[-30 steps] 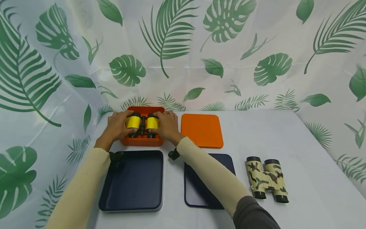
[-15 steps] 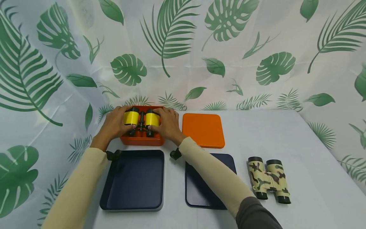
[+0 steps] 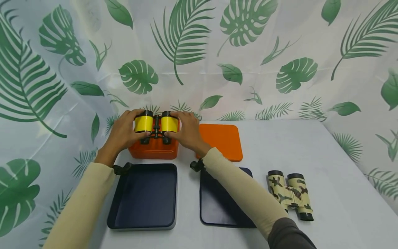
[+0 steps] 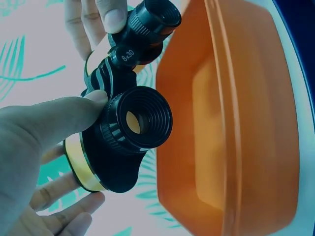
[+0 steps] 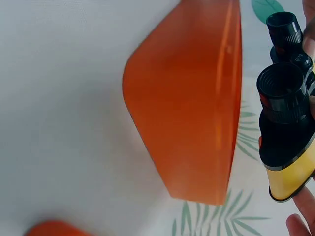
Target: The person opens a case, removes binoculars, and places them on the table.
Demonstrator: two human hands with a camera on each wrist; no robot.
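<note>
Yellow and black binoculars (image 3: 157, 126) are held between both hands, raised over the orange box (image 3: 153, 152). My left hand (image 3: 122, 131) grips the left barrel, its thumb on the near side by the eyepiece. Around the right barrel curl the fingers of my right hand (image 3: 190, 133). In the left wrist view the binoculars (image 4: 120, 98) show their black eyepieces and "8x30" lettering, with the orange box (image 4: 256, 118) beside and below them. The right wrist view catches the binoculars (image 5: 285, 108) above the rim of the orange box (image 5: 182, 98), only part of that hand showing at the edge.
A dark blue tray (image 3: 144, 199) lies in front of the orange box. To its right are an orange lid (image 3: 222, 138) and a dark blue lid (image 3: 220, 204), the latter partly under my right forearm. Camouflage binoculars (image 3: 290, 193) lie at the right of the white table (image 3: 335, 186).
Both hands have lifted the yellow binoculars up out of the orange box. The box, tray, lids and camouflage binoculars have stayed in place.
</note>
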